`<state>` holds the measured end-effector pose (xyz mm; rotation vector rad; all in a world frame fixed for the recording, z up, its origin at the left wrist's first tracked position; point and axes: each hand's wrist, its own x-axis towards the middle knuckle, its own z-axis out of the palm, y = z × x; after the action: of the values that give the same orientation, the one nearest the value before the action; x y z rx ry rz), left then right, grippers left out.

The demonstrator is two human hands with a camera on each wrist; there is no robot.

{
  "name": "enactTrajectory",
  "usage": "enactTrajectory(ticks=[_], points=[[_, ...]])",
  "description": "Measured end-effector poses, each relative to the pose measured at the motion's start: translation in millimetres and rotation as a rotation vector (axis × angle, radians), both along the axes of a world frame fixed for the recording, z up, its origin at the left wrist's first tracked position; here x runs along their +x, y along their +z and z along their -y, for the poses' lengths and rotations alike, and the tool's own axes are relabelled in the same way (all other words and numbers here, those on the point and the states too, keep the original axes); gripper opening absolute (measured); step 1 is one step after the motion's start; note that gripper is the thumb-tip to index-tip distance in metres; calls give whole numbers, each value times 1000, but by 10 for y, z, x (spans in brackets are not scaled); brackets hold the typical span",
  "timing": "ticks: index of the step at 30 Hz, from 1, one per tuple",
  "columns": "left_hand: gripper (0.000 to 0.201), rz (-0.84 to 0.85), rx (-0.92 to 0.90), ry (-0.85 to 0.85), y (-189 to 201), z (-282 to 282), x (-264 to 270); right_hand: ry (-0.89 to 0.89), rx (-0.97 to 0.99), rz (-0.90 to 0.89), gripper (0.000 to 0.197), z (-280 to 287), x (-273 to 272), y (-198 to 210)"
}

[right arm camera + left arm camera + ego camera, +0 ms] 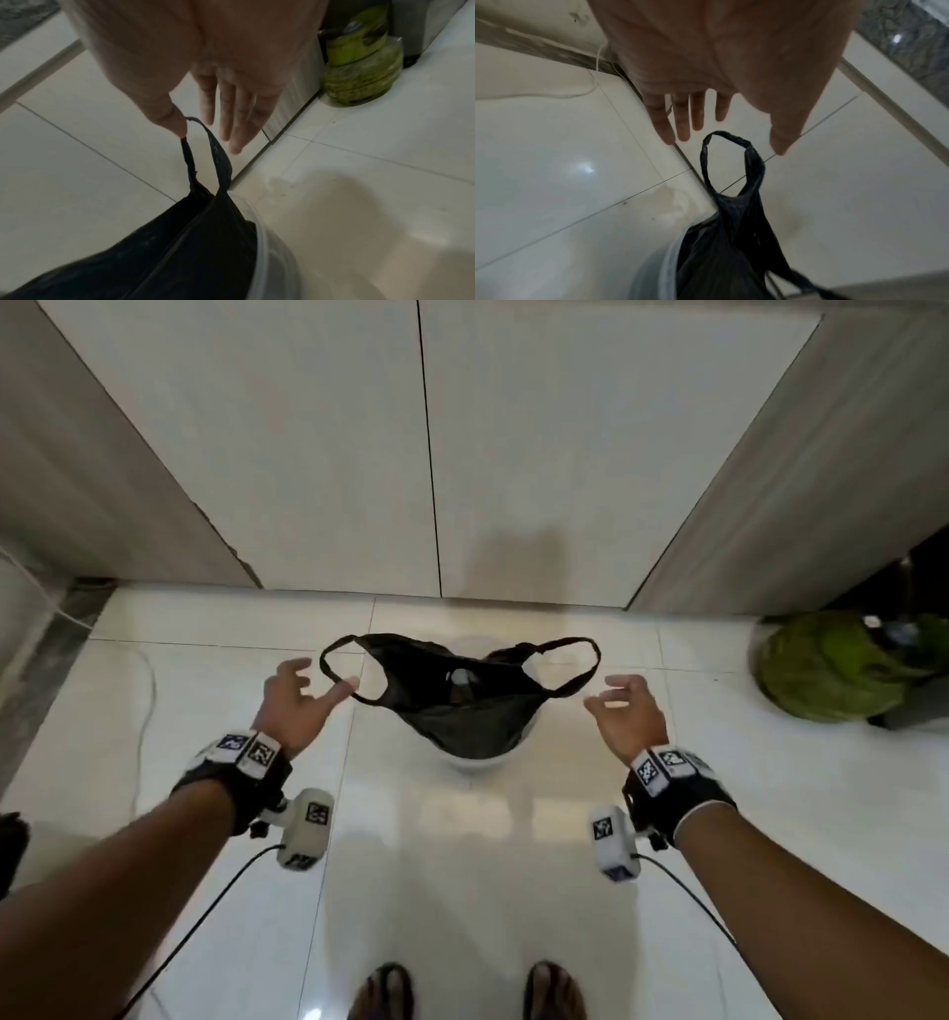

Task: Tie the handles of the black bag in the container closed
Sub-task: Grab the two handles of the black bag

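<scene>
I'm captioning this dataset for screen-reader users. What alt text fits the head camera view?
Seen from above, a person's open left hand and right hand reach toward the two untied handle loops of a black bag, which sits in a pale container on a white tiled floor. A green object lies at right by a cabinet.

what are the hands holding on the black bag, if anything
Nothing. Left hand and right hand are open, fingers spread beside the bag's handle loops; neither grips one.
</scene>
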<state>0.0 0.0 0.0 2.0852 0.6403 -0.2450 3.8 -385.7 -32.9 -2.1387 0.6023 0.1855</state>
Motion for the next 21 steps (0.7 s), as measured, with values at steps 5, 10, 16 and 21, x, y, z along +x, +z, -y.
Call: enactTrajectory(ticks=[5, 10, 16, 21], points=[[72, 11, -201, 56, -470, -29, 480, -54, 50, 80, 70, -57, 567, -368], [19, 247, -465, -38, -464, 93, 792, 27, 323, 150, 16, -49, 906, -500], [29, 406, -529, -176, -192, 396, 951, 16, 635, 242, 20, 12, 995, -282], [33, 449, -495, -359, -205, 781, 925, 200, 661, 265, 31, -108, 904, -214]])
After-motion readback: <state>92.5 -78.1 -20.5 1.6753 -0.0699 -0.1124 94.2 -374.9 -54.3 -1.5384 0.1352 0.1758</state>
